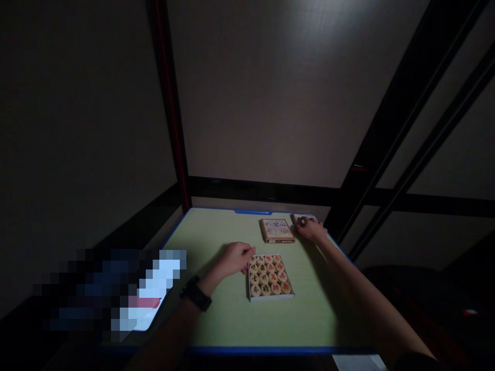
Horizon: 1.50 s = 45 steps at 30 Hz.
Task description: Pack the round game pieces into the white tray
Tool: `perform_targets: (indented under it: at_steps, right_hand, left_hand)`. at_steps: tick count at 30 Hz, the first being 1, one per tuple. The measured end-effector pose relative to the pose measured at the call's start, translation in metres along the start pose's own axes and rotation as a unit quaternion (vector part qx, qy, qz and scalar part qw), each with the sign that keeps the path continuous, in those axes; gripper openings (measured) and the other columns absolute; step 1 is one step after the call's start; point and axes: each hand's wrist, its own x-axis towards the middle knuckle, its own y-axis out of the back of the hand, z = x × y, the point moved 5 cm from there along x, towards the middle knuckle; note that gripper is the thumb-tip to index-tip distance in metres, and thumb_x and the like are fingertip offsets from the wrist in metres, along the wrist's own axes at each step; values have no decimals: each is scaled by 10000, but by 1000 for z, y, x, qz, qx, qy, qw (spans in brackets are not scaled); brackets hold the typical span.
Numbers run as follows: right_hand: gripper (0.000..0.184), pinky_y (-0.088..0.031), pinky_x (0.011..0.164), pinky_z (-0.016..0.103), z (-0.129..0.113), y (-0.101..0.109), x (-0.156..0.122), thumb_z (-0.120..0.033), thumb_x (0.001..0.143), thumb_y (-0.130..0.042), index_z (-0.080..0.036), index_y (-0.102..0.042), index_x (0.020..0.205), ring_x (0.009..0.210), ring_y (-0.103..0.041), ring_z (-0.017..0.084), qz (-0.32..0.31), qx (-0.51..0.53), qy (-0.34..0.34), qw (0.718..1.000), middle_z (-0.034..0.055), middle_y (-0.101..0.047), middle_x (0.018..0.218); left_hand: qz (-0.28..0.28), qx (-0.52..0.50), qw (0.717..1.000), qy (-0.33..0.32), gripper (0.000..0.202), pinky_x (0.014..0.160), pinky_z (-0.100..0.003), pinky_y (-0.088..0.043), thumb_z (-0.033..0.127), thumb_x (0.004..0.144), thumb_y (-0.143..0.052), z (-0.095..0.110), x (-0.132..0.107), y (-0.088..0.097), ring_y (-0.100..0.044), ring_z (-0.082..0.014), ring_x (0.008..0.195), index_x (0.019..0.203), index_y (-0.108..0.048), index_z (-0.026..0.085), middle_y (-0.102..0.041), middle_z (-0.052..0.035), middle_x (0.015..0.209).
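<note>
An open white tray (293,296) of wooden Chinese chess pieces (272,278) sits on the green table. The round pieces are packed in rows, with black characters on the left and red ones on the right. At the tray's upper left corner is my left hand (236,257), its fingers curled closed; whether anything is between them is hidden. My right hand (309,230) reaches to the far right, fingers closed over a small flat box or lid (297,217). Dark round shapes (302,221) show at its fingers, too dim to make out.
Left of my right hand lies a printed flat box (277,230). The green table (216,322) has a blue edge. A bright, partly blurred screen or sheet (149,314) is at the left edge. Walls and dark beams close in behind.
</note>
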Motion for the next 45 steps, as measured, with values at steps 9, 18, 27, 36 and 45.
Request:
perform_targets:
  at_steps: [9,18,27,36,45]
  right_hand:
    - [447,-434,1008,427,-22,46,-106,-422,917,-472,-171,-594,1266,1163,-568,290,130,147,242,950,139,-623,1284]
    - [433,-464,846,531,-117,27,-214,-489,928,-457,-224,-610,1234,1158,-515,417,-13,38,229,973,170,-618,1261]
    - [555,-450,803,615,-128,18,-222,-586,942,-361,-194,-603,1252,1161,-501,489,-9,3,209,978,253,-587,1281]
    - [424,-505,750,415,-112,25,-205,-496,998,-365,-211,-638,1152,910,-696,310,-33,-34,200,979,164,-687,1129]
    - [439,-473,1009,458,-85,14,-210,-360,1007,-407,-189,-565,1379,1305,-516,336,-12,29,242,970,174,-487,1477]
  left_hand:
    - [93,17,994,55,471,420,-193,-411,409,991,-270,-7,4,12,-599,-121,525,899,-646,141,-700,-72,814]
    - [134,117,983,-51,474,827,-277,-468,363,1002,-287,4,2,23,-679,-212,919,860,-699,177,-756,-101,948]
    - [95,224,967,-71,403,669,-252,-403,340,976,-389,9,-1,19,-636,-177,742,780,-703,181,-732,-65,818]
    - [77,239,960,-127,349,744,-256,-432,297,959,-423,4,3,13,-648,-185,850,875,-743,185,-744,-66,920]
    - [47,216,966,-137,264,770,-254,-463,283,914,-505,2,4,13,-655,-180,870,932,-752,189,-746,-48,935]
